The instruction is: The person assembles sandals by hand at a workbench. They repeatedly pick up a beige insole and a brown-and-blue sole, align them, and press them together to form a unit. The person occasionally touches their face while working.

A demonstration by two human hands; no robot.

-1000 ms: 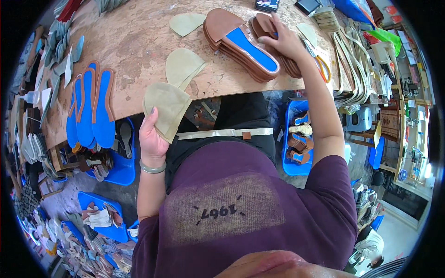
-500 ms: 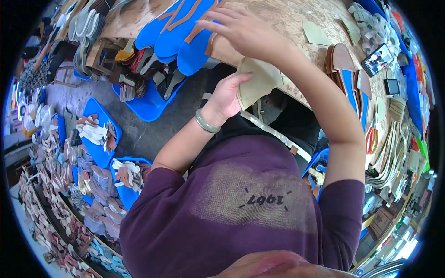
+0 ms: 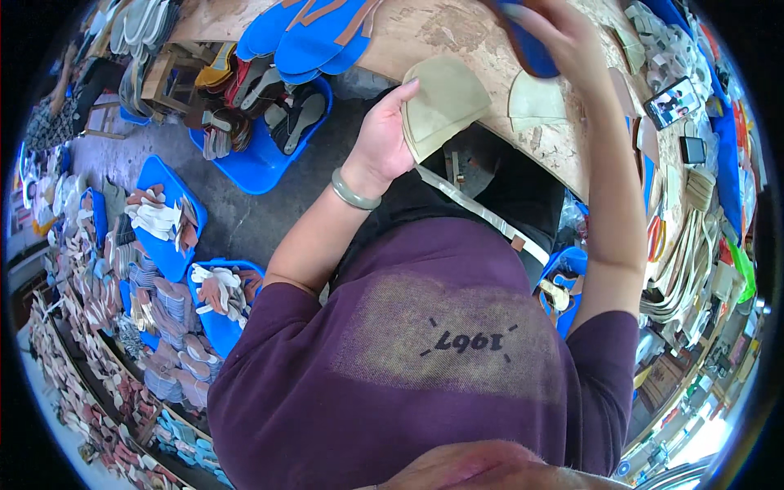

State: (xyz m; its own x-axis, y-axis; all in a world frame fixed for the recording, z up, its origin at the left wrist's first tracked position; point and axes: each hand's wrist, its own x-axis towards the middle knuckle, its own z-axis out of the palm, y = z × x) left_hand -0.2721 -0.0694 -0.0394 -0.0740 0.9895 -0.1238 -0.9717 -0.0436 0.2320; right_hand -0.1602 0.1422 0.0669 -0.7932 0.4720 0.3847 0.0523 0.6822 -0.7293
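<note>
**Beige stack (image 3: pixel 447 102) in my left hand (image 3: pixel 380 137), single insole (image 3: pixel 532 51) beyond and right of it in my right hand (image 3: pixel 572 39)**

Left of the beige stack and a little farther from me, the laid-out insoles (image 3: pixel 320 45) reach past the near edge of the worktop (image 3: pixel 420 33). Their broad blue ends point left and toward me; their long axes slant away to the right.

My left hand sits at the left side of the beige stack, pinching it: thumb flat on top, fingers hidden underneath. The stack lies on a slant, its curved edge away from me and its straighter, layered edge facing my body and to the right. It is nearly as broad as it is long, so I read no clear long axis.

Right of the beige stack, the loose beige pieces (image 3: pixel 536 98) lie flat, layered edge toward me. Beyond the stack and to its right, my right hand grips the single insole, thumb along its blue face; I cannot tell how the fingers close behind. Its rounded end points toward me and slightly right, the long axis running away to the left until the view cuts it off. My right hand is much nearer this insole than my left.

Farthest right of the stack lies a phone (image 3: pixel 672 103).
</note>
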